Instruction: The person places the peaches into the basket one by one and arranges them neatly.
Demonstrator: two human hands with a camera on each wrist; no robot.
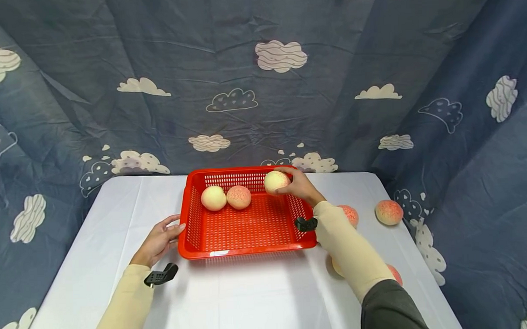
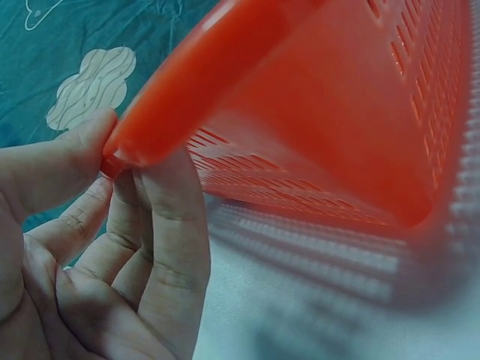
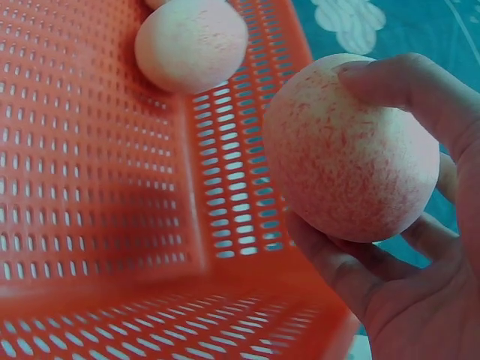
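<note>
A red perforated plastic basket (image 1: pixel 249 250) stands on the white table. Its left rim is pinched by my left hand (image 1: pixel 161 238) between thumb and fingers, as the left wrist view shows closely. Over the basket's back right corner, my right hand (image 1: pixel 300 185) grips a pale yellow peach (image 1: pixel 275 182) with pink speckles (image 3: pixel 349 150). Two more peaches lie inside the basket towards the back: a pale one (image 1: pixel 214 198) and a pinker one (image 1: pixel 239 197), side by side.
On the table right of the basket lie several more peaches, one (image 1: pixel 389 212) near the right edge, another (image 1: pixel 350 214) partly behind my right forearm. A dark blue cloud-print curtain (image 1: pixel 244 121) hangs behind the white table (image 1: pixel 216 301).
</note>
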